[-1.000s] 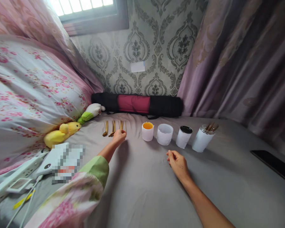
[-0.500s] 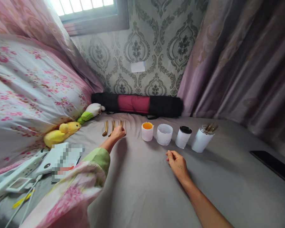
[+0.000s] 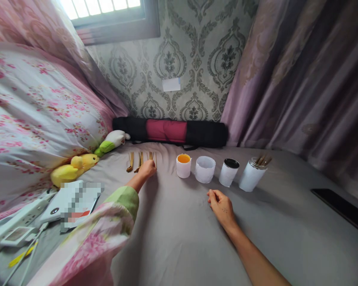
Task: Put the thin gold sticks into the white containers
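Note:
My left hand is closed over the near ends of the rightmost group of gold-coloured cutlery; thin handles stick out beyond the fingers, and the ends under them are hidden. Left of it lie a second group of gold cutlery and, farther left, some gold spoons. My right hand rests on the grey sheet with loosely curled fingers and nothing visible in them. Beyond it stand a white-wrapped cup with an orange inside, a wider whitish tub, a white-wrapped can and a white-wrapped jar holding thin brown sticks.
A black and red roll bag lies along the wall. At left are plush toys, a white device, and a power strip with cables. A dark flat phone-like slab lies at right.
The view has shifted slightly, so everything sits a little farther left. My left hand stays closed at the same cutlery group, and my right hand keeps its curled pose on the sheet.

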Action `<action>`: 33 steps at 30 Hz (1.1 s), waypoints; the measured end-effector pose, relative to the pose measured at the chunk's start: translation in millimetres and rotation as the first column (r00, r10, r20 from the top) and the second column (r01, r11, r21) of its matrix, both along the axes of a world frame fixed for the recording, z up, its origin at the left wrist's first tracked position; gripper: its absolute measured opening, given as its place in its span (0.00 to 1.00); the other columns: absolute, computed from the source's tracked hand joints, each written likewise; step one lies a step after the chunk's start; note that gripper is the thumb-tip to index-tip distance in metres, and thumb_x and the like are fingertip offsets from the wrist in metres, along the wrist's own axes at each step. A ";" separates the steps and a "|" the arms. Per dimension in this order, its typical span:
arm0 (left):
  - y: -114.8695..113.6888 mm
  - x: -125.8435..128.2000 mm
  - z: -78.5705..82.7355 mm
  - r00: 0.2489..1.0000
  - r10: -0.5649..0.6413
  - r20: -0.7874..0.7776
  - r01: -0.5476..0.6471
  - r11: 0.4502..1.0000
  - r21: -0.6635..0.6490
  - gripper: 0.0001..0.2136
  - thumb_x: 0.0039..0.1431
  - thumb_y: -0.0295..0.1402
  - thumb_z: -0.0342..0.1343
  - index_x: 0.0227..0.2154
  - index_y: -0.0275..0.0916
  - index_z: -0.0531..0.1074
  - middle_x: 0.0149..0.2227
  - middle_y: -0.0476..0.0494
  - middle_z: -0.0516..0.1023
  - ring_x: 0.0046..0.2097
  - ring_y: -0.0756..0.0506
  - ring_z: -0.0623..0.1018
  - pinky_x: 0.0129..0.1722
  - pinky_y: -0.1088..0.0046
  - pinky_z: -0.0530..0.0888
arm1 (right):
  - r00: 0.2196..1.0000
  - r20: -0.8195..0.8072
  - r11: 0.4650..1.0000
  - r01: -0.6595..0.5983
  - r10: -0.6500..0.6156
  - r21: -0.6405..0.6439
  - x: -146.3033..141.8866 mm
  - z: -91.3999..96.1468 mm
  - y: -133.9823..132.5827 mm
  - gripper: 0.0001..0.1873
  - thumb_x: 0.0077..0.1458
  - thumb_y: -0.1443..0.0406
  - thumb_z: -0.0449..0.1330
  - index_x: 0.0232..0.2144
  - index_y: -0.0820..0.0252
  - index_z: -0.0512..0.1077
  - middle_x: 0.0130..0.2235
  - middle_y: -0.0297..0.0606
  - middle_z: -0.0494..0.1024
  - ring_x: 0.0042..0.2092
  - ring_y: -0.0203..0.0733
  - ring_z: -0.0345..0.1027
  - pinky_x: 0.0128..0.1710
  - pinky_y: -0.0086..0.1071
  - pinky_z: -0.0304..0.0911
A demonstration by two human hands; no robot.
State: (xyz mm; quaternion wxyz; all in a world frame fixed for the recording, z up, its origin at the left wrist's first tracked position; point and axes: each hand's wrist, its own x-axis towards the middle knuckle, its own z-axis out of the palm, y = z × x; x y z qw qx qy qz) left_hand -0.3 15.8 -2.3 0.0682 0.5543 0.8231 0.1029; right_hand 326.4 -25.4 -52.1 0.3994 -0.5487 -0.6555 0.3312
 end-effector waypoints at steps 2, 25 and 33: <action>0.0 0.0 -0.6 1.000 -0.004 -0.012 0.004 1.000 -0.003 0.10 0.45 0.28 0.49 0.31 0.36 0.72 0.36 0.38 0.74 0.39 0.44 0.73 0.35 0.76 0.68 | 1.000 -0.001 1.000 -0.004 0.004 0.001 -0.1 0.5 -0.4 0.22 0.51 0.51 0.45 0.27 0.62 0.70 0.21 0.37 0.71 0.21 0.35 0.63 0.21 0.26 0.56; 0.9 7.6 -6.4 0.998 -0.021 -0.057 0.021 1.000 0.005 0.08 0.45 0.27 0.50 0.29 0.36 0.73 0.34 0.39 0.75 0.40 0.45 0.73 0.39 0.76 0.67 | 1.000 -0.007 1.000 -0.009 0.009 -0.015 -1.1 3.7 -1.0 0.24 0.50 0.50 0.45 0.26 0.62 0.70 0.20 0.37 0.70 0.21 0.35 0.62 0.22 0.26 0.55; 0.1 11.7 -6.1 0.999 -0.001 -0.053 0.001 1.000 -0.007 0.08 0.44 0.26 0.51 0.29 0.36 0.72 0.34 0.38 0.75 0.40 0.44 0.74 0.38 0.76 0.67 | 1.000 0.005 1.000 -0.004 0.004 -0.009 -1.0 1.5 0.5 0.22 0.51 0.51 0.45 0.27 0.62 0.70 0.21 0.37 0.71 0.22 0.36 0.63 0.22 0.26 0.56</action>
